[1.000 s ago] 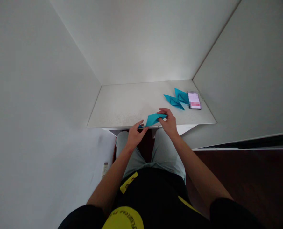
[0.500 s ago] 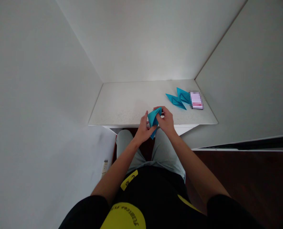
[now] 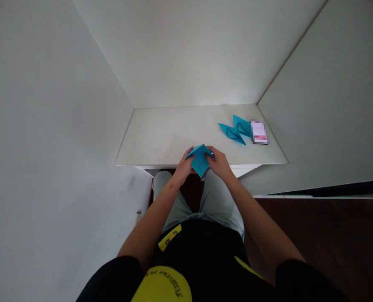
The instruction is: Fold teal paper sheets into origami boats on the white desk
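A piece of folded blue paper [image 3: 200, 162] is held between my two hands at the front edge of the white tabletop. My left hand [image 3: 185, 164] grips its left side, thumb on the near face. On the right side my right hand [image 3: 218, 161] pinches it the same way, with the fingers behind partly hidden. The paper is spread, its top peaked and its lower end pointing down toward my lap. Two blue folded paper boats, a nearer one [image 3: 232, 133] and a farther one [image 3: 241, 125], lie to the right on the tabletop, close together.
A phone-like item with a blurred screen [image 3: 259, 132] lies beside the farther boat. Walls enclose the white tabletop [image 3: 155, 130] at left, back and right. My legs are under its front edge. A wall socket [image 3: 138, 217] is low on the left.
The blue paper has been turned and opened wider, from a narrow tilted shape to a spread one. Both hands have shifted to its two sides. The boats and the phone-like item stay put.
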Motion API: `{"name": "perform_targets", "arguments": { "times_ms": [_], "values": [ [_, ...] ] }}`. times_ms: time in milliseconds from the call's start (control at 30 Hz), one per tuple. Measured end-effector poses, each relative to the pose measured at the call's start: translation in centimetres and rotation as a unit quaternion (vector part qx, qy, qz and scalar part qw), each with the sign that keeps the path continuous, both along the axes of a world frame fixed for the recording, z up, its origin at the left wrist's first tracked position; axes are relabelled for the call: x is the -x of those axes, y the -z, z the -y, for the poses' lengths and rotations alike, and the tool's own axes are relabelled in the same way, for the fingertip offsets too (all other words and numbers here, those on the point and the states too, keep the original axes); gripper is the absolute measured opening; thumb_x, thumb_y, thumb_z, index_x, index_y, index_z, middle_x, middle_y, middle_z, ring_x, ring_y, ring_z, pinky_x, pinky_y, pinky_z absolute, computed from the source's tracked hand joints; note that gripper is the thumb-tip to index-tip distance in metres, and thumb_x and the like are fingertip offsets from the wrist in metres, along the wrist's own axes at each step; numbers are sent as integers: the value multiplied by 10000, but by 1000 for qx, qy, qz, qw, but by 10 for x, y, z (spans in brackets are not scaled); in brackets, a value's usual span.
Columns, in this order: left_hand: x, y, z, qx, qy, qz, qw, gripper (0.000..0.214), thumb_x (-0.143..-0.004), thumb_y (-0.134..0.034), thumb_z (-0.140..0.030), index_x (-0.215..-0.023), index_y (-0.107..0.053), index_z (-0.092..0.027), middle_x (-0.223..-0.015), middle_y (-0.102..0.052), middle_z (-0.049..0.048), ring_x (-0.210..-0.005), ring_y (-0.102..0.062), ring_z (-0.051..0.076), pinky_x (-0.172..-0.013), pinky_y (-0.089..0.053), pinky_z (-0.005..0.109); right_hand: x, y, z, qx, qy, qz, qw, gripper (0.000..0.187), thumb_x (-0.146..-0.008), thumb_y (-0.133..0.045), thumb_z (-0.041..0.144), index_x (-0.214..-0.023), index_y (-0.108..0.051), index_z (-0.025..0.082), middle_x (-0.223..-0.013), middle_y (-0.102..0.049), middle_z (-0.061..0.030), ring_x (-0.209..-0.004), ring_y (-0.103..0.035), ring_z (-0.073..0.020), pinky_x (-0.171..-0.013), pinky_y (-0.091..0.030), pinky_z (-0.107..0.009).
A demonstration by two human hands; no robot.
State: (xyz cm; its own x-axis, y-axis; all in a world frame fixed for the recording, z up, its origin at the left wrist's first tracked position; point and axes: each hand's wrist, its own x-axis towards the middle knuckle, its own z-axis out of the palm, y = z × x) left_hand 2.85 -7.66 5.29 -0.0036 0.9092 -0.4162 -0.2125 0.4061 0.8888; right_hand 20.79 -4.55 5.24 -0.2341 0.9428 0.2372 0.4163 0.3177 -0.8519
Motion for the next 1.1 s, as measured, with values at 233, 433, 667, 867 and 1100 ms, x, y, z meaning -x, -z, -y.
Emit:
{"name": "perform_targets", "arguments": {
  "times_ms": [233, 433, 667, 867, 1100],
  "values": [
    [20, 2, -4, -53, 18, -13, 998, 700, -871, -736, -292, -1557, -598, -292, -1392, -723, 101, -1025, -757, 272, -737, -709, 399, -10, 32, -18, 33, -22, -73, 997, 411, -919, -582, 248, -1279, -776, 284, -1252, -793, -50, -1060, -741, -244, -988, -619, -447],
    [41, 18, -37, -89, 30, -69, 993, 399, -852, -666, -220, -1235, -776, -198, -1296, -776, 90, -1059, -754, 260, -854, -701, 440, -21, 56, -46, -5, -26, -65, 998, 428, -892, -560, 183, -1222, -813, 281, -1352, -769, -63, -1272, -706, -267, -1160, -552, -507],
    [64, 21, -35, -233, 81, -455, 856, 403, -932, -568, -128, -1220, -809, -273, -1448, -743, 60, -1432, -612, 302, -1298, -323, 627, -35, 59, -54, -76, -72, 151, 983, 513, -918, -523, 91, -1310, -796, 278, -1458, -740, -62, -1466, -613, -290, -1232, -478, -595],
    [38, 27, -28, -305, 152, -491, 802, 481, -1092, -432, -328, -1522, -635, -260, -1644, -585, 105, -1595, -456, 297, -1326, -246, 566, -30, 56, -34, -98, -96, 268, 954, 448, -1028, -526, 194, -1429, -721, 240, -1563, -660, -91, -1516, -562, -304, -1237, -435, -599],
    [14, 47, -55, -327, 222, -503, 769, 659, -1039, -524, -447, -1631, -511, -158, -1759, -395, 186, -1671, -299, 372, -1369, -144, 599, -11, 54, -7, -108, -27, 301, 947, 494, -1105, -505, 386, -1521, -640, 157, -1604, -608, -183, -1547, -515, -348, -1231, -435, -582]
  ]
}}
